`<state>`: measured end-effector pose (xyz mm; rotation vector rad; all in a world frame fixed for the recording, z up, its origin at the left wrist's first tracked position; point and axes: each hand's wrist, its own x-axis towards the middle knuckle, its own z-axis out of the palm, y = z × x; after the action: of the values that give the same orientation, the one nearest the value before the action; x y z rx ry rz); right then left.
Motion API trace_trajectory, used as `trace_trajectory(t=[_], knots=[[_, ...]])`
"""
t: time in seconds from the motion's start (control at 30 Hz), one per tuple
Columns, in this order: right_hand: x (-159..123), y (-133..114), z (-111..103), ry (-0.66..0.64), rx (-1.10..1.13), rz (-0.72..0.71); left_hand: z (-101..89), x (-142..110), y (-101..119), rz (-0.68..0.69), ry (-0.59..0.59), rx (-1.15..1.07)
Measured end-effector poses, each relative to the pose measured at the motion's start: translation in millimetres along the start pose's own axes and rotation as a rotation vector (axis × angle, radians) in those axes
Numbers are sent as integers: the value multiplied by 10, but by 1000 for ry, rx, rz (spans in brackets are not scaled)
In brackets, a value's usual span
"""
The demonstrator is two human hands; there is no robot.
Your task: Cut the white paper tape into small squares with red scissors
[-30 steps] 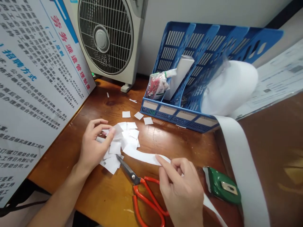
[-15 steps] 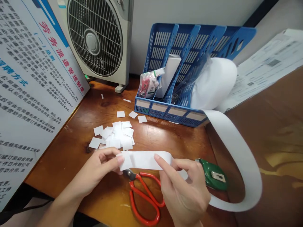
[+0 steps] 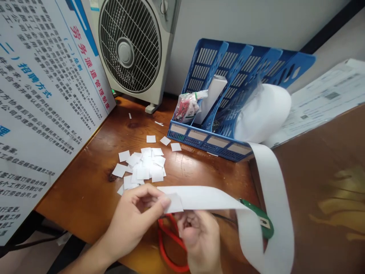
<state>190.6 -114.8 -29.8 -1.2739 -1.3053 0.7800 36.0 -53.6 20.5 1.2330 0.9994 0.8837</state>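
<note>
At frame's lower center, our left hand [image 3: 146, 213] pinches paper square [image 3: 175, 204] against white strip [image 3: 211, 198]; our right hand [image 3: 201, 238] curls below, near red-handled scissors [image 3: 162, 249], grip unclear. Should pinch ease or strip's hanging slack tug, we could see square slip askew.

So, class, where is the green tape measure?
The green tape measure lies right of centre in the head view, on the wooden table, partly hidden by the white strip, right of the right hand.
</note>
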Motion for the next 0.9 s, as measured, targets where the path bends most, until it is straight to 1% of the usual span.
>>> trace_trajectory(t=[0.03, 0.07, 0.1, 0.23, 0.37, 0.47, 0.57, 0.67, 0.73, 0.83, 0.9], knots=[[19, 14, 17, 8, 139, 116, 18, -13, -5, -11, -44, -8], [36, 23, 31, 44, 242, 186, 30, -21, -16, -20, -70, -13], [51, 30, 41, 84, 306, 218, 35, -24, -30, -28, -73, -15], [67, 62, 48, 134, 408, 226, 1, 10, -95, -78, 11, -30], [33, 128, 26, 103, 455, 272, -49, 67, -125, -167, -20, -73], [20, 165, 11, 84, 468, 291, -65, 94, -122, -205, -9, -102], [26, 168, -1, 83, 471, 279, -71, 111, -107, -221, -51, -114], [36, 124, -7, 87, 446, 289, -80, 130, -91, -198, -88, -78], [44, 65, 2, 124, 372, 337, -86, 145, -83, -187, -79, -44], [64, -55, 31, 212, 191, 413, -99, 162, -70, -179, -57, 4], [83, -125, 48, 237, 95, 437, -112, 166, -57, -176, -58, 21]])
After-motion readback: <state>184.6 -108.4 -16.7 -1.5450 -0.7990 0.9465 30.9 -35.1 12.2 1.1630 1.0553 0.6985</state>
